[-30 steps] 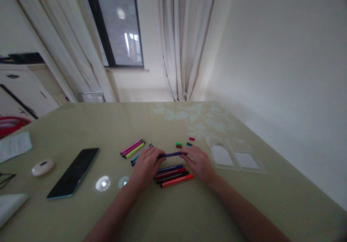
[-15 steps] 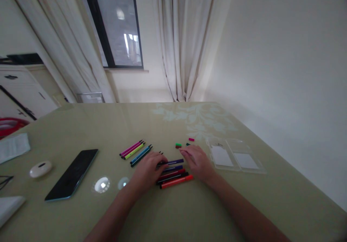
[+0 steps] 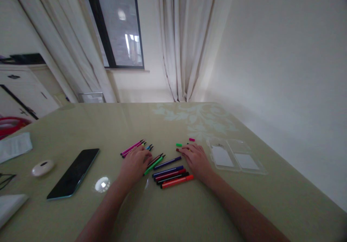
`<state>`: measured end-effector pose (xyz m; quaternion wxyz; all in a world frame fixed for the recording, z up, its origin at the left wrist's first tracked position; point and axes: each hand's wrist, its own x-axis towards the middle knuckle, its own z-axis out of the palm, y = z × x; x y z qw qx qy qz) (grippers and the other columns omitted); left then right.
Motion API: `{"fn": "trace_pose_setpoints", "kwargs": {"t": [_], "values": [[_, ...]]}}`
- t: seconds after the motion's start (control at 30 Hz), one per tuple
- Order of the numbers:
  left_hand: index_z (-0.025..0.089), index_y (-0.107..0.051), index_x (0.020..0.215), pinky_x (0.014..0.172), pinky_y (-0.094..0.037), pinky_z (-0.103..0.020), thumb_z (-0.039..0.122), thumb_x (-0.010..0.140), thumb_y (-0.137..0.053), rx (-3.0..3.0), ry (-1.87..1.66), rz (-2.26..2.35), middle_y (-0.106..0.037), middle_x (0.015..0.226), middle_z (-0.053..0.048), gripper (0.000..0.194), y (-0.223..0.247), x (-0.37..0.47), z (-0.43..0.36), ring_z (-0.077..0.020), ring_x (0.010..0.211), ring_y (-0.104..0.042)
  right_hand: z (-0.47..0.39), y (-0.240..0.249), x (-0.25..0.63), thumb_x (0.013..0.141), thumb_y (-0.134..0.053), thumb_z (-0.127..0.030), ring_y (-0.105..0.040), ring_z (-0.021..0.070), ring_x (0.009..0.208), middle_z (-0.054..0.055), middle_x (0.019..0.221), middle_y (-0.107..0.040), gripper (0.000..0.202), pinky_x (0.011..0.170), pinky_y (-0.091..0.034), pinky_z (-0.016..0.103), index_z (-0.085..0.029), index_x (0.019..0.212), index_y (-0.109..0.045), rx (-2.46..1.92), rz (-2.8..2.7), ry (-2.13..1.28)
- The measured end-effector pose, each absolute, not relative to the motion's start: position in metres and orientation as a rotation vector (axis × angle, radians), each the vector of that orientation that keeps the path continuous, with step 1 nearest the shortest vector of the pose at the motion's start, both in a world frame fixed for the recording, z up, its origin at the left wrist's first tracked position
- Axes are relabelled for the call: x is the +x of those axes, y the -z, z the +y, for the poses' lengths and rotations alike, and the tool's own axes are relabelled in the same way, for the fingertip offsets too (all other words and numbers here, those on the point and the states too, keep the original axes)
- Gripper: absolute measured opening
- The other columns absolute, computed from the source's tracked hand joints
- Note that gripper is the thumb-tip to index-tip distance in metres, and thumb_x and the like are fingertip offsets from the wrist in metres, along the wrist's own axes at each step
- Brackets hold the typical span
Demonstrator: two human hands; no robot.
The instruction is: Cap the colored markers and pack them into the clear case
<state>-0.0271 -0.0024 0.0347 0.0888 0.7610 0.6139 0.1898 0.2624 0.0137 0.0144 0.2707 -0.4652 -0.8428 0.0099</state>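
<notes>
My left hand [image 3: 137, 162] rests over the group of uncapped markers, its fingers bent but not wrapped round any one. Beneath it, the blue-teal markers [image 3: 149, 147] are partly hidden. Beside its fingertips lie a dark red uncapped marker [image 3: 155, 160] and a green uncapped marker [image 3: 154, 165]. Magenta markers [image 3: 132, 148] stick out beyond the knuckles. To the right, my right hand [image 3: 196, 159] lies palm down with fingers stretched, its fingertips by a dark red cap [image 3: 177, 149]. Between the hands lie a capped purple marker [image 3: 167, 163] and an orange-red marker [image 3: 177, 181].
A green cap [image 3: 179, 145] and a pink cap [image 3: 192, 139] lie beyond my right hand. An opened clear plastic case [image 3: 235, 166] is at the right. Leftward are a black phone [image 3: 73, 173] and a white oval case [image 3: 42, 168]. A wall borders the table's right edge.
My left hand has moved left off the purple marker, uncovering it and the dark red and green markers. My right hand's fingers have gone from a pinch to lying flatter.
</notes>
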Motion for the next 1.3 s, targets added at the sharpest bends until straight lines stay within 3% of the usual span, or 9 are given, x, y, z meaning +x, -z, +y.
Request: {"fn": "trace_pose_setpoints", "kwargs": {"t": [0.23,0.43,0.63,0.93,1.3], "values": [[0.022,-0.077,0.09,0.086,-0.05,-0.038,0.046,0.093,-0.059,2.21,-0.53,1.76,-0.072,0.098,-0.009,0.03,-0.035,-0.027,-0.003,-0.0274,0.097,-0.068,0.012,-0.016,0.259,0.1,-0.061,-0.019,-0.064,0.0274,0.1,0.006,0.1,-0.078,0.013,0.09,-0.043,0.042,-0.024,0.102,-0.073,-1.276,-2.293,-0.081],[0.023,-0.077,0.091,0.089,-0.049,-0.037,0.044,0.091,-0.062,2.227,-0.512,1.728,-0.071,0.1,-0.008,0.025,-0.036,-0.027,-0.005,-0.0266,0.099,-0.068,0.008,-0.023,0.258,0.095,-0.062,-0.015,-0.066,0.025,0.101,0.007,0.104,-0.076,0.015,0.092,-0.048,0.04,-0.022,0.104,-0.071,-1.217,-2.129,-0.27],[0.022,-0.075,0.09,0.085,-0.048,-0.036,0.031,0.088,-0.063,2.246,-0.498,1.748,-0.071,0.098,-0.008,0.015,-0.041,-0.02,-0.009,-0.0266,0.098,-0.068,0.003,-0.028,0.256,0.091,-0.062,-0.014,-0.069,0.0196,0.091,0.006,0.101,-0.074,0.02,0.087,-0.055,0.034,-0.021,0.106,-0.072,-1.106,-1.959,-0.546],[0.025,-0.071,0.102,0.084,-0.05,-0.034,0.031,0.096,-0.062,2.19,-0.902,1.435,-0.076,0.097,-0.002,0.012,-0.044,0.003,-0.012,-0.0225,0.093,-0.069,-0.001,-0.035,0.253,0.096,-0.065,-0.021,-0.069,0.0208,0.096,0.007,0.1,-0.074,0.015,0.089,-0.056,0.035,-0.024,0.105,-0.077,-0.914,-1.881,-0.552],[0.025,-0.071,0.104,0.081,-0.052,-0.03,0.029,0.098,-0.062,2.189,-0.962,1.29,-0.076,0.098,-0.001,0.012,-0.04,0.007,-0.013,-0.0186,0.09,-0.07,-0.003,-0.038,0.252,0.098,-0.067,-0.023,-0.071,0.0202,0.097,0.006,0.1,-0.077,0.014,0.09,-0.057,0.034,-0.026,0.106,-0.078,-0.817,-1.847,-0.571]]}}
